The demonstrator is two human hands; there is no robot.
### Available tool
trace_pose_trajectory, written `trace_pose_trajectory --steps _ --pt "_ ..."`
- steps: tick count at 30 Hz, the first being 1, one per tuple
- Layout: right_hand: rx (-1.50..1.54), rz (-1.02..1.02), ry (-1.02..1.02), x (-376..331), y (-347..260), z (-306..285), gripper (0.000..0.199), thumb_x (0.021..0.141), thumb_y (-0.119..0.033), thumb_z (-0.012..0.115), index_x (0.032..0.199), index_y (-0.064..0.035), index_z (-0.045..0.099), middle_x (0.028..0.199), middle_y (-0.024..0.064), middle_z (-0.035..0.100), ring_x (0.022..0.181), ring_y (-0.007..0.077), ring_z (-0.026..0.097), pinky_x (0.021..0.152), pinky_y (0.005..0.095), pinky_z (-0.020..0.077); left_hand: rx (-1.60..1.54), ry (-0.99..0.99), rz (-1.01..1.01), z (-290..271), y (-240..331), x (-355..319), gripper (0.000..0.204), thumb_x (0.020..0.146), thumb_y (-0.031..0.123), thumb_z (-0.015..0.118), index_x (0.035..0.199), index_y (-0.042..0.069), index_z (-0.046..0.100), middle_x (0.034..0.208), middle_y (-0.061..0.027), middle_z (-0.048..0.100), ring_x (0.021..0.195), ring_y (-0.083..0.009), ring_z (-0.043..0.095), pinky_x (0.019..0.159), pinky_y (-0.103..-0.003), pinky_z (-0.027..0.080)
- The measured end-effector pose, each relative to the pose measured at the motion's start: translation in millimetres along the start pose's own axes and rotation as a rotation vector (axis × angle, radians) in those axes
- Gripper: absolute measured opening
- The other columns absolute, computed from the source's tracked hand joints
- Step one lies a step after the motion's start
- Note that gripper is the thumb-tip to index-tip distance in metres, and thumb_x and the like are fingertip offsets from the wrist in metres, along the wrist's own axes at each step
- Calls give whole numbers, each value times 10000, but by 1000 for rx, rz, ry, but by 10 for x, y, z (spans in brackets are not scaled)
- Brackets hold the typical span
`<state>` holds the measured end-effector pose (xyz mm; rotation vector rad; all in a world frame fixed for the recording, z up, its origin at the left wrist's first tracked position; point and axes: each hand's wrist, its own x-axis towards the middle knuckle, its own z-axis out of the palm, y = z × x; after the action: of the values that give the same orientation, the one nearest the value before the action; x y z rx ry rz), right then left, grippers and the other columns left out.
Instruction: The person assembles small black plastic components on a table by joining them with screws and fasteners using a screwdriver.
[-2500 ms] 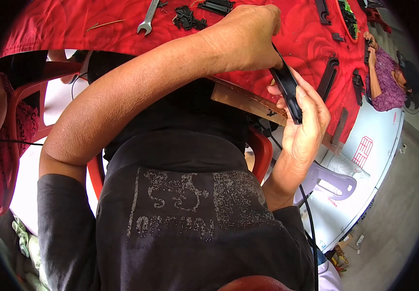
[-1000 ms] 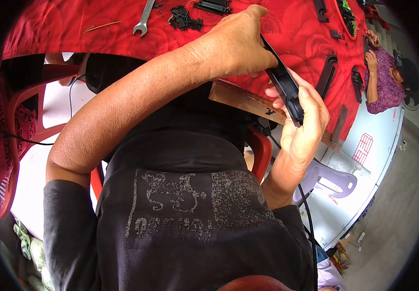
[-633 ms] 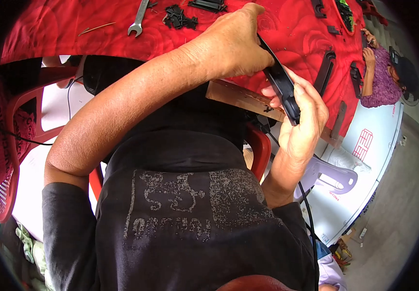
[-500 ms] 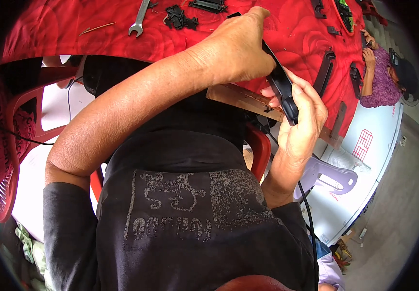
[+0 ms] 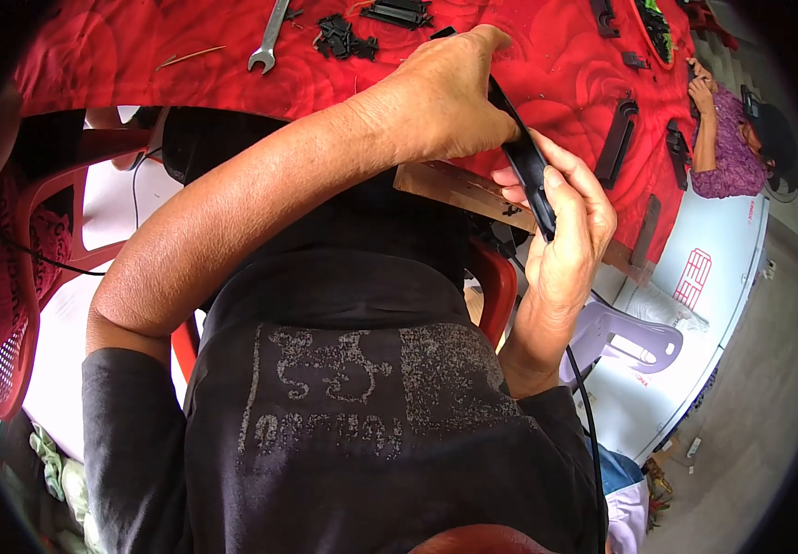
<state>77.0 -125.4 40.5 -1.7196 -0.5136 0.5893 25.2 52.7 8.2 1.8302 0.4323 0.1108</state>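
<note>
A long, narrow black plastic part (image 5: 534, 175) slants between my two hands above the near edge of the red-clothed table. My left hand (image 5: 450, 92) reaches across and is closed round its upper stretch, hiding much of it; a dark tip shows past the knuckles. Lower down, my right hand (image 5: 572, 208) grips the other end, thumb on the near face and fingers behind. Beyond my right hand lies a similar long black part (image 5: 618, 143) on the cloth.
On the red cloth (image 5: 223, 83) lie a wrench (image 5: 268, 46), small black pieces (image 5: 345, 37) and black strips (image 5: 397, 11). A wooden bar (image 5: 463, 192) runs under the table edge. Another person (image 5: 731, 162) works at the right. Red chair (image 5: 2, 379) left; purple stool (image 5: 602, 337) right.
The black part has shifted slightly left and turned a little about its length. My right hand has moved slightly left with it, its thumb repositioned; my left hand keeps its grip.
</note>
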Motion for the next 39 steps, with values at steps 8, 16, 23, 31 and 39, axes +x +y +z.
trace_pose_trajectory --steps 8,16,23,31,39 --pt "81 19 7 19 16 -63 338 959 -63 479 1220 98 622 931 163 716 796 183 703 694 257 546 -19 98 62 45 -78 51 634 719 151 748 1281 -73 557 958 -189 704 951 -311 693 864 -386 551" --pt "16 13 16 40 -28 -31 345 971 -97 478 1213 107 616 876 161 713 765 184 699 693 263 545 -16 60 41 12 -70 57 697 710 167 782 1314 -67 525 936 -176 707 949 -296 697 858 -360 552" --pt "10 -12 67 65 -19 -33 421 1018 -240 417 1131 102 637 821 164 695 701 184 670 666 274 522 -43 16 -19 -4 2 66 735 698 159 793 1322 -97 500 902 -158 708 937 -275 698 854 -350 550" --pt "-44 -14 56 67 1 -69 558 1040 -329 342 1199 145 591 884 197 691 730 226 681 659 287 531 -164 78 -29 88 -35 60 747 704 113 748 1342 -136 448 872 -166 700 881 -265 702 810 -342 562" --pt "-35 8 77 59 -32 -51 549 1035 -321 346 1256 137 553 951 212 693 715 232 685 653 293 545 -96 57 -58 56 31 66 730 697 113 735 1345 -101 477 1027 -240 698 1040 -322 680 905 -375 541"
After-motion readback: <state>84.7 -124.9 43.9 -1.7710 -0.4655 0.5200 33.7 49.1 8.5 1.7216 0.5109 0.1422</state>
